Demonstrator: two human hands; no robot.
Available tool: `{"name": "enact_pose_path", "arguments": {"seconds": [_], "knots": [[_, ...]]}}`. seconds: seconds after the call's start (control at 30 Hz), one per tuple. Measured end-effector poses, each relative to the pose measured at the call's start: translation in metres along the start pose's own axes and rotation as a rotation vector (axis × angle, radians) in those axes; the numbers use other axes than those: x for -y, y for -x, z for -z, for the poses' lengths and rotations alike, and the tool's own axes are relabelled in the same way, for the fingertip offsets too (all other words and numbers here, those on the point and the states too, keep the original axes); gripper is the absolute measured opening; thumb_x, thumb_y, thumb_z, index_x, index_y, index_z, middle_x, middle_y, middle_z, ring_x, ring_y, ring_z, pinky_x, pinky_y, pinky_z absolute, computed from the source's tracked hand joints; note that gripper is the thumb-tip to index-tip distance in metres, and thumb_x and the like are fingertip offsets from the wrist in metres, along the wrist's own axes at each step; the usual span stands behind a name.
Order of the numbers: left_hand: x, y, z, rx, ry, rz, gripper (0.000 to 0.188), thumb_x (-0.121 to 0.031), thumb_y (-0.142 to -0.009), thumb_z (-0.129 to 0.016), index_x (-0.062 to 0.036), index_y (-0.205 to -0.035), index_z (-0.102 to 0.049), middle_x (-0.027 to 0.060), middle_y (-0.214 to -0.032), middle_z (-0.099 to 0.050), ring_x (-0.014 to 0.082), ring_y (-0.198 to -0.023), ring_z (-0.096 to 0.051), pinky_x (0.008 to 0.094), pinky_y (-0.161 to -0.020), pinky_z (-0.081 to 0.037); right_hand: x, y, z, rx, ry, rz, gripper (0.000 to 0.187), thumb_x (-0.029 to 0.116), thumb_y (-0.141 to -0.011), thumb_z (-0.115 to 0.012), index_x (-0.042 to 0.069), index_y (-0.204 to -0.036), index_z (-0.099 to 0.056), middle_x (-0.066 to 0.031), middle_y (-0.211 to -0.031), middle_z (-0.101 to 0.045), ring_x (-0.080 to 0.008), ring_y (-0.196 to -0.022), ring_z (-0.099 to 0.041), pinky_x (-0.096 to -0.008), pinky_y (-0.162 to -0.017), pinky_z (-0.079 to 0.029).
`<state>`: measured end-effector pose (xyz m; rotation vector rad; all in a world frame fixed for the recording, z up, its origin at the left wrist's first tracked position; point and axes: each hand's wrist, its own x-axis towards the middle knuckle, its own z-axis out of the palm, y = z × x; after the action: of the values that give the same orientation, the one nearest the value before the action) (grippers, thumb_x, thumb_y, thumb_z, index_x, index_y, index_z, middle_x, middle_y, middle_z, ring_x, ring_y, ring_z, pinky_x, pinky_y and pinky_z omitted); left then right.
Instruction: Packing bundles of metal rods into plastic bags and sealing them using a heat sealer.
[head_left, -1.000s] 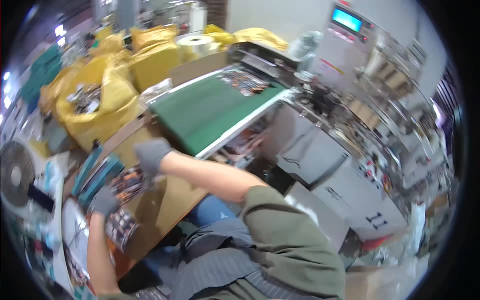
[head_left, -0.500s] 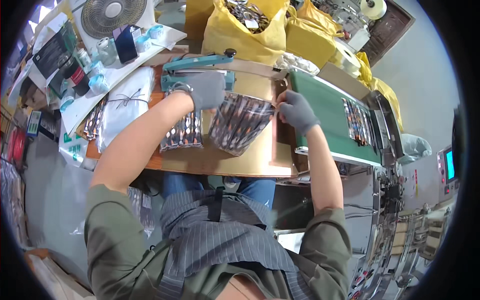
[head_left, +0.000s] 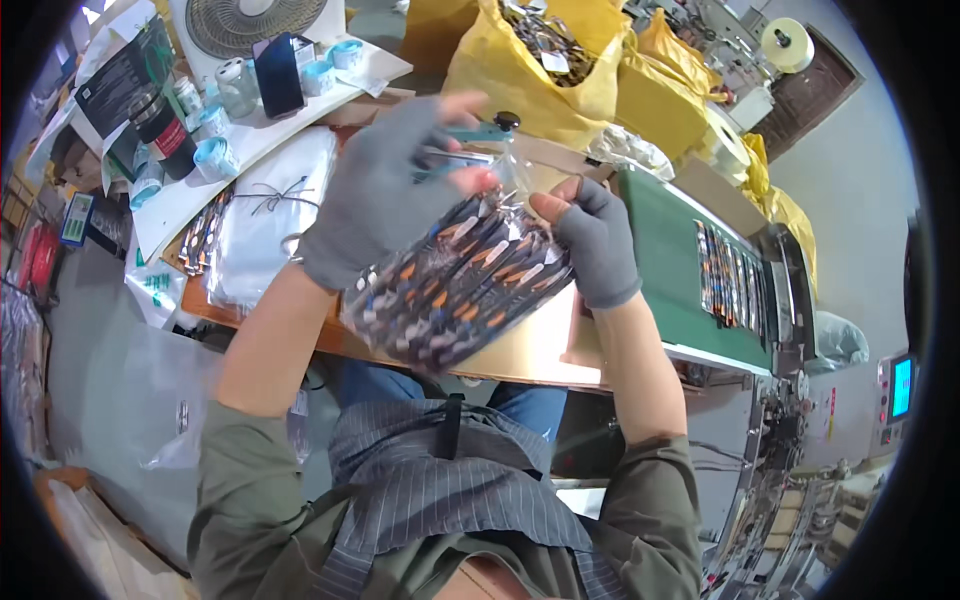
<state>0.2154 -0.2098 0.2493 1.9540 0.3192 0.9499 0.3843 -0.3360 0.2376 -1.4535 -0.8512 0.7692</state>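
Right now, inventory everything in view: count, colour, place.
filled plastic bag: 1, clear, centre
conveyor belt: 1, green, right
slim packets: several, black and orange, on belt
bag sealer: 1, teal, beyond bag
open sack: 1, yellow, beyond bench
flat bag stack: 1, clear, on bench
smartphone: 1, black, white shelf
tape rolls: several, light blue, shelf
fan: 1, grey, upper left
screen: 1, blue, far right
rest: too cluttered to count
left hand: 1, grey glove, at bag
right hand: 1, grey glove, at bag
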Motion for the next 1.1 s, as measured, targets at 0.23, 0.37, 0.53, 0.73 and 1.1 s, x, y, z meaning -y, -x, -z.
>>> {"name": "enact_pose_path", "arguments": {"seconds": [0.23,0.37,0.53,0.73,1.1], "knots": [[0.15,0.057,-0.003,0.25,0.323,0.663,0.055,-0.016,-0.066,-0.079,0.0041,-0.112,-0.056,0.0087,-0.1,-0.064,0.017,-0.091,-0.059,0.0297,-0.084,-0.046,-0.093,-0.095,-0.045,-0.079,0.614,0.331,0.023,0.021,-0.082,-0.066,0.0,-0.074,-0.058,-0.0057,-0.066,-0.057,-0.0099,-0.059,-0.051,-0.0239,-0.056,-0.041],[0.196,0.022,-0.019,0.18,0.415,0.731,0.059,-0.012,-0.067,-0.077,0.0023,-0.118,-0.052,0.0083,-0.106,-0.062,0.0144,-0.095,-0.058,0.0289,-0.088,-0.044,-0.142,-0.224,0.018,-0.759,0.843,0.439,0.035,0.038,-0.08,-0.066,0.003,-0.083,-0.064,-0.0145,-0.077,-0.065,-0.0231,-0.069,-0.063,-0.0339,-0.064,-0.047],[0.246,-0.02,-0.009,0.05,0.468,1.013,0.045,-0.018,-0.069,-0.076,-0.0001,-0.108,-0.062,0.0098,-0.1,-0.065,0.0186,-0.091,-0.061,0.0298,-0.083,-0.047,-0.044,-0.237,-0.043,-0.271,0.923,0.343,0.033,0.036,-0.076,-0.067,0.005,-0.085,-0.064,-0.0152,-0.082,-0.065,-0.0319,-0.078,-0.063,-0.0383,-0.069,-0.048],[0.323,-0.024,-0.02,0.048,0.55,1.011,0.042,-0.016,-0.07,-0.075,0.0017,-0.106,-0.062,0.0087,-0.097,-0.066,0.0168,-0.084,-0.063,0.0289,-0.076,-0.05,-0.125,-0.251,-0.019,-0.395,1.203,0.27,0.022,0.027,-0.077,-0.061,0.005,-0.076,-0.059,-0.0165,-0.076,-0.063,-0.0364,-0.073,-0.061,-0.045,-0.064,-0.048],[0.26,-0.005,-0.007,-0.259,0.181,0.668,0.038,-0.026,-0.072,-0.077,0.0011,-0.094,-0.063,0.007,-0.09,-0.064,0.0128,-0.083,-0.057,0.0243,-0.076,-0.043,-0.166,-0.252,-0.021,-0.349,1.206,0.188,0.021,0.027,-0.081,-0.051,0.008,-0.078,-0.059,-0.0151,-0.079,-0.064,-0.0353,-0.071,-0.062,-0.0458,-0.062,-0.048]]}}
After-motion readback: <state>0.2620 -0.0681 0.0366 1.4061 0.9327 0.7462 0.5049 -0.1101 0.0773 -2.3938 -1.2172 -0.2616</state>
